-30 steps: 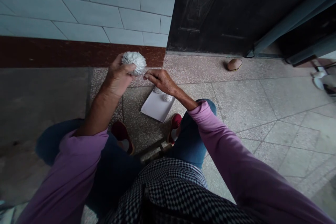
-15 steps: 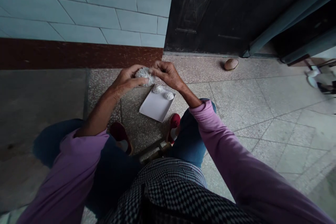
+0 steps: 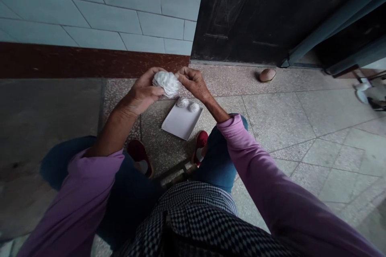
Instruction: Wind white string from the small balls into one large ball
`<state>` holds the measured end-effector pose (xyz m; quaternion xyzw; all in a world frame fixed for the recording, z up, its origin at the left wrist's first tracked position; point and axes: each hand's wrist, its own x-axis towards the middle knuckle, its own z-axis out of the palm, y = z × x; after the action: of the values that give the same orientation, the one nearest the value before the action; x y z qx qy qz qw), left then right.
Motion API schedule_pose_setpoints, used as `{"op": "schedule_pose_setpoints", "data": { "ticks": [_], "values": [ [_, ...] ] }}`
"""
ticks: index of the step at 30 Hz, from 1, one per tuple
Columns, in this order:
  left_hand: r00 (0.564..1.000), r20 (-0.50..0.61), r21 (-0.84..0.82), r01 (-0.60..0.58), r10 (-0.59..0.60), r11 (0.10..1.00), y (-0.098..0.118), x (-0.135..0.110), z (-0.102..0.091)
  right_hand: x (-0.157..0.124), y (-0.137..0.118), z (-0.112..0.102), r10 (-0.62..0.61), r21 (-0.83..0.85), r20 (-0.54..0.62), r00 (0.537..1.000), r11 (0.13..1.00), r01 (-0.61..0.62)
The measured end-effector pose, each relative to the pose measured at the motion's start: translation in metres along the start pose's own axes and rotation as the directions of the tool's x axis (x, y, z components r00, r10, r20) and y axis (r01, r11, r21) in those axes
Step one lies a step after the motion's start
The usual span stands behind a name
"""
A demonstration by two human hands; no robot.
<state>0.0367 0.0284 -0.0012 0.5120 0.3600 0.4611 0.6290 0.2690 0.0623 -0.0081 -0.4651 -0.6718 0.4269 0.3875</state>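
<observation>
A white ball of yarn (image 3: 167,84) is held up in front of me, above the floor. My left hand (image 3: 143,92) wraps round its left side, thumb across the front. At the ball's right edge, my right hand (image 3: 193,83) is closed in a pinch; any strand between its fingertips is too fine to make out. Below the hands, a shallow white tray (image 3: 179,124) lies on the floor. Two smaller white balls, a left one (image 3: 182,103) and a right one (image 3: 194,107), sit at its far end.
A tiled wall (image 3: 126,20) with a dark red base strip stands ahead, beside a dark door (image 3: 238,16). A rounded brownish object (image 3: 267,75) lies on the floor near the door. My red shoes (image 3: 139,154) flank the tray.
The yarn ball has turned in my left hand, showing more of its face. My right hand has drawn from across the ball to its right edge. The tray and small balls stay put.
</observation>
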Motion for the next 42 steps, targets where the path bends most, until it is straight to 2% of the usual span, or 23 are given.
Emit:
{"op": "schedule_pose_setpoints", "data": {
  "ticks": [3,5,8,10,14,16,19,21,24,27,30,32,35,38,42],
  "values": [
    [0.994,-0.111,-0.07,-0.025,0.017,0.997,0.0,0.007,-0.005,-0.002,0.002,0.006,0.003,-0.057,0.037,0.999,0.998,-0.001],
    [0.983,-0.184,-0.07,-0.043,0.03,0.997,-0.002,0.013,-0.01,-0.008,0.002,0.011,-0.001,-0.087,0.109,0.994,0.996,0.011],
    [0.961,-0.275,0.007,-0.029,0.03,1.0,-0.008,0.018,-0.016,-0.017,-0.002,0.015,-0.008,-0.098,0.226,0.974,0.995,0.031],
    [0.95,-0.307,0.113,-0.021,0.055,0.993,-0.012,0.02,-0.018,-0.021,-0.006,0.015,-0.006,-0.086,0.262,0.965,0.996,0.03],
    [0.958,-0.259,0.295,-0.045,0.125,0.954,-0.018,0.02,-0.016,-0.024,-0.015,0.009,0.012,-0.05,0.305,0.952,0.999,0.003],
    [0.978,-0.182,0.332,-0.04,0.105,0.943,-0.019,0.019,-0.015,-0.023,-0.019,0.002,0.001,-0.021,0.31,0.951,1.0,0.005],
    [0.998,-0.047,0.367,-0.016,0.036,0.93,-0.018,0.015,-0.012,-0.02,-0.024,-0.011,-0.027,0.016,0.24,0.97,1.0,0.024],
    [1.0,0.026,0.364,0.004,-0.015,0.932,-0.015,0.01,-0.008,-0.017,-0.024,-0.018,-0.027,0.018,0.156,0.987,1.0,0.024],
    [0.996,0.068,0.29,0.038,-0.06,0.956,-0.006,0.0,-0.001,-0.012,-0.019,-0.021,-0.019,0.029,0.057,0.998,0.999,0.017],
    [0.991,0.086,0.197,0.08,-0.098,0.977,0.001,-0.007,0.003,-0.01,-0.012,-0.017,-0.02,0.046,0.043,0.999,0.999,0.018],
    [0.992,0.063,0.108,0.103,-0.11,0.989,0.0,-0.006,0.001,-0.008,-0.004,-0.011,-0.037,0.069,0.054,0.998,0.997,0.033],
    [0.997,0.032,0.077,0.072,-0.075,0.994,-0.003,-0.003,-0.002,-0.005,0.001,-0.007,-0.054,0.073,0.057,0.997,0.996,0.05],
    [1.0,-0.006,0.101,0.007,-0.007,0.995,-0.005,0.002,-0.003,0.001,0.008,0.0,-0.06,0.043,0.045,0.997,0.997,0.059],
    [0.997,-0.081,0.092,-0.003,0.01,0.996,-0.005,0.007,-0.004,0.004,0.013,0.007,-0.073,-0.018,0.049,0.996,0.997,0.074],
    [0.973,-0.21,0.034,-0.086,0.091,0.996,-0.015,0.022,-0.013,-0.006,0.015,0.016,-0.092,-0.129,0.196,0.976,0.984,0.119]
  ]
}}
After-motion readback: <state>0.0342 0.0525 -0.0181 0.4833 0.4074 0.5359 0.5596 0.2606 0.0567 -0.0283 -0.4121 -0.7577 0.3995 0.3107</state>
